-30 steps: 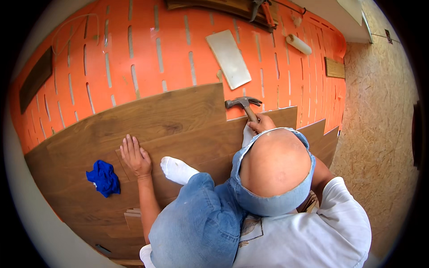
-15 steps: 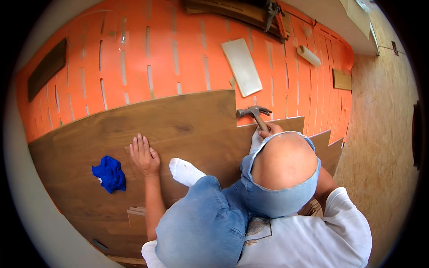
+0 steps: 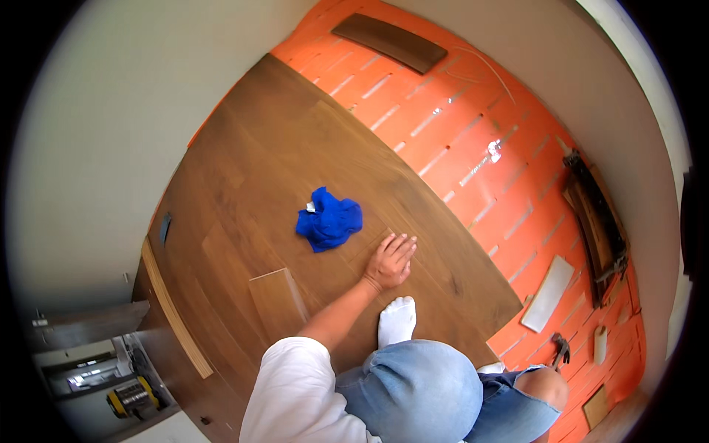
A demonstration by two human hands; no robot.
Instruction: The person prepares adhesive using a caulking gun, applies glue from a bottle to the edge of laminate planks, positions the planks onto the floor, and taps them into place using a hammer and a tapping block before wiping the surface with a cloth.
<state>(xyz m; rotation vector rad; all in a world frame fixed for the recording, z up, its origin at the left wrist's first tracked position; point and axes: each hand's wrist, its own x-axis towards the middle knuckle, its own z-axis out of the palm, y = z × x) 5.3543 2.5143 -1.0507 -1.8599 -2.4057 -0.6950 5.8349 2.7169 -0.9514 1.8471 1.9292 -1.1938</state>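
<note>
My left hand lies flat on the brown wood plank floor, fingers out, holding nothing. Beside it is a crumpled blue cloth with a small white patch. Past my right knee, on the orange underlay, the claw head of a hammer shows; my knee hides most of its handle. My right hand is out of sight, so whether it grips the hammer does not show. A short stack of cut plank pieces rests near my left forearm.
A white rectangular block and a white roll lie on the underlay. A dark plank lies far off; a long black tool is by the right wall. A wood strip and yellow-black tool are at left.
My view has swung left, shifting the scene rightward and bringing the left wall and doorway into sight. My left hand stays flat beside the cloth. My right hand, earlier on the hammer handle, is hidden.
</note>
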